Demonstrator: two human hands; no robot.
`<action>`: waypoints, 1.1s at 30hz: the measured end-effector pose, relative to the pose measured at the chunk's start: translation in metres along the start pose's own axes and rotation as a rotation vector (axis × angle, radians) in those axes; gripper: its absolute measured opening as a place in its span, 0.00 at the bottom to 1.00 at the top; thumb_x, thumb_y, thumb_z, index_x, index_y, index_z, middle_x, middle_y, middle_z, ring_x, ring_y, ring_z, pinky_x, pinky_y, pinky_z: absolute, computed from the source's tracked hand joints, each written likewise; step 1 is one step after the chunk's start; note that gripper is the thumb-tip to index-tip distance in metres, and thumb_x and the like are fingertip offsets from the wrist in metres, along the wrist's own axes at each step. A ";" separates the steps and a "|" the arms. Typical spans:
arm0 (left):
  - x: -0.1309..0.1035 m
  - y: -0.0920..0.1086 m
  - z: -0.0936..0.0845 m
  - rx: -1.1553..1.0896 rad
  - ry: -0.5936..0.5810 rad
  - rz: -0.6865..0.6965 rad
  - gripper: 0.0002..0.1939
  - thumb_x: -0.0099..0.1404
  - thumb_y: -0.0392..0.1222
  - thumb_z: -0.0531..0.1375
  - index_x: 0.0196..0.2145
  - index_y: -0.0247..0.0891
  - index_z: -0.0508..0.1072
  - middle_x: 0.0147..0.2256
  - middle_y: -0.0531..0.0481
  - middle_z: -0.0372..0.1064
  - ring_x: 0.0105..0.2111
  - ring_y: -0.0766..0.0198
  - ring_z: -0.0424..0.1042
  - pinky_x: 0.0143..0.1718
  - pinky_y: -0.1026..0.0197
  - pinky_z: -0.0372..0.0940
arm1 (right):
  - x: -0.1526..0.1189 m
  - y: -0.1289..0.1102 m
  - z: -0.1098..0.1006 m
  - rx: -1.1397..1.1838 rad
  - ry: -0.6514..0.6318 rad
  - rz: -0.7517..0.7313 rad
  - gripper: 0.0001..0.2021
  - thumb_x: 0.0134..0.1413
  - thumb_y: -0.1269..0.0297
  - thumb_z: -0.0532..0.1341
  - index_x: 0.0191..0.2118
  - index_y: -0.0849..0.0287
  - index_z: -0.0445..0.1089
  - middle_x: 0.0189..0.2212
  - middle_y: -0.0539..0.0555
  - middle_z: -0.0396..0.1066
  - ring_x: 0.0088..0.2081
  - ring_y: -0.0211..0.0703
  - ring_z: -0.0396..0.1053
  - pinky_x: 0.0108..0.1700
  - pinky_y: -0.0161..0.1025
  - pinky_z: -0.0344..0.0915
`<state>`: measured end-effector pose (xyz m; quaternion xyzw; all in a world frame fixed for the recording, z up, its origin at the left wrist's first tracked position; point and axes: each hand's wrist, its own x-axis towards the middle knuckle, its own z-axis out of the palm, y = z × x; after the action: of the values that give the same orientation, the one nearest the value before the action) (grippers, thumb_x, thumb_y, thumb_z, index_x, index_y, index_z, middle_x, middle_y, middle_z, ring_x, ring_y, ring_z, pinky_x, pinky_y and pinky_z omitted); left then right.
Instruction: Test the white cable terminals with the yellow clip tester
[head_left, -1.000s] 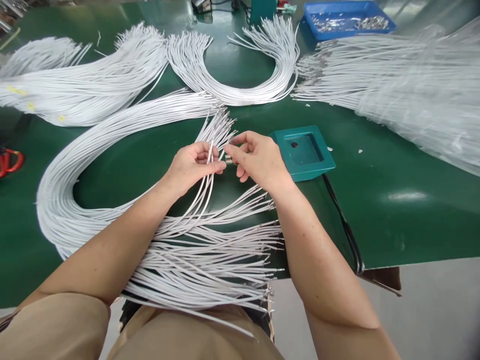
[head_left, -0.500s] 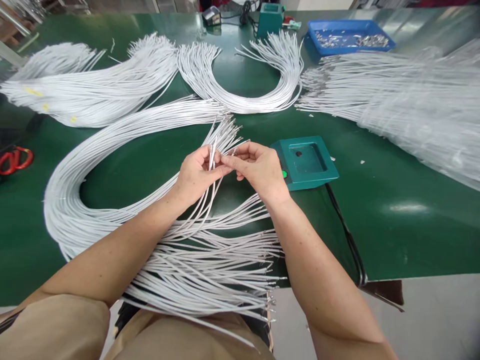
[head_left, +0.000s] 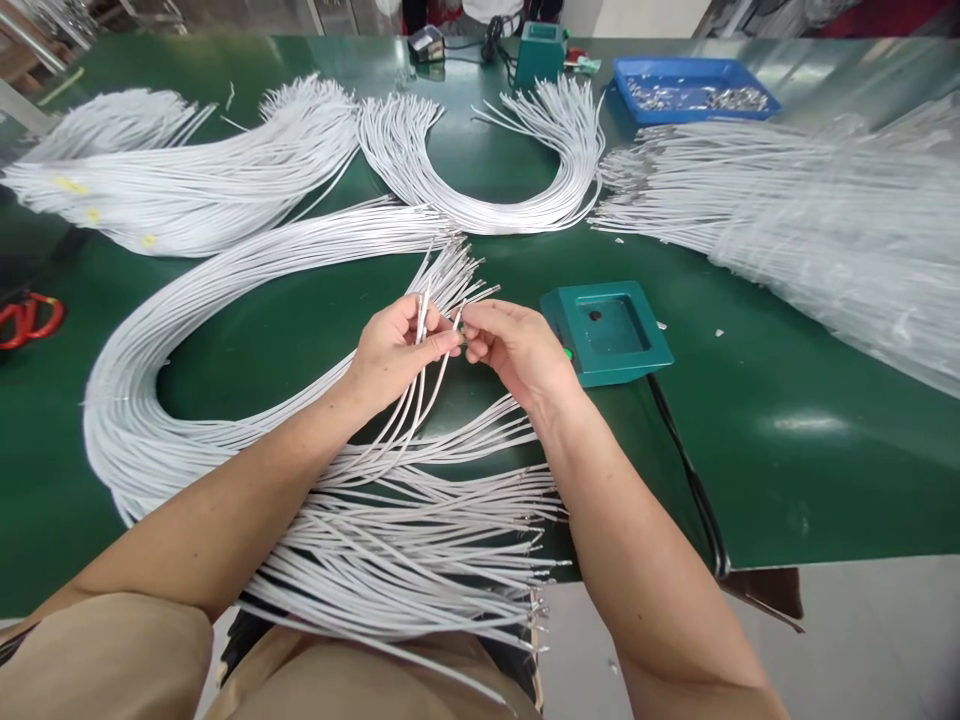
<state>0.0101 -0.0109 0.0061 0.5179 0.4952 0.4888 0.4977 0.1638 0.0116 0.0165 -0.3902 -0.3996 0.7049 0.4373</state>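
Mostly, we see a big green counter (head_left: 750, 470) with white wires heaped all over it. One wide pile (head_left: 825, 220) lies to our right, and one long bunch (head_left: 127, 390) bends round like a hook on our left, with lots of loose ends by our lap. A little teal box (head_left: 615, 365) with a sunken top sits just beyond our right hand (head_left: 517, 345). Our left hand (head_left: 397, 340) has its grip closed on a few white wires (head_left: 426, 305), up over the counter in front of us. Our right hand has its fingers bunched by the end of one of them, but we cannot tell if they pinch it or only touch it. We think these wires are light and bendy, a bit springy, and smooth enough to slip past each other. We'd hold them just below their ends, since the ends look easy to bend. The wires look thin, round and white, and they hang down in soft curves. Smallest of all is one wire's tip (head_left: 460, 315), too tiny for us to tell its shape.
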 end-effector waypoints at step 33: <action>0.003 0.000 -0.008 0.131 -0.191 0.065 0.19 0.60 0.37 0.62 0.50 0.39 0.72 0.31 0.53 0.67 0.29 0.67 0.69 0.30 0.66 0.65 | -0.003 -0.007 -0.005 -0.500 -0.018 -0.235 0.16 0.49 0.52 0.67 0.39 0.59 0.74 0.33 0.51 0.75 0.32 0.36 0.70 0.37 0.36 0.68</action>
<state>0.0027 -0.0078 0.0061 0.6092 0.4594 0.4198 0.4916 0.1717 0.0122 0.0215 -0.4305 -0.6077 0.5322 0.4027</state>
